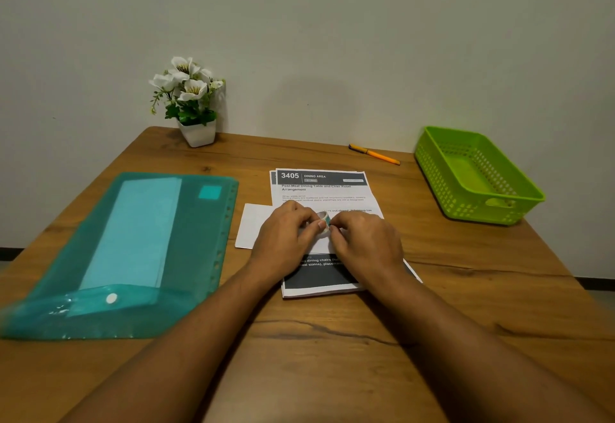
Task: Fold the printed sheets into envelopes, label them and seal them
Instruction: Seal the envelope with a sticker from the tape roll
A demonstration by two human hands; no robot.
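Observation:
A stack of printed sheets (319, 189) headed "3405 Dining Area" lies in the middle of the wooden table. A white envelope (253, 224) lies across the stack, its left part sticking out. Over it, my left hand (286, 239) and my right hand (366, 243) meet. Between their fingertips they pinch a small roll of tape (324, 219) with a teal and white pattern. The hands hide the envelope's right part and the middle of the sheets.
A teal plastic folder (126, 249) with white paper inside lies at the left. A green perforated basket (472, 173) stands at the back right. An orange pen (374, 153) lies near the wall. A white pot of flowers (193, 106) stands at the back left.

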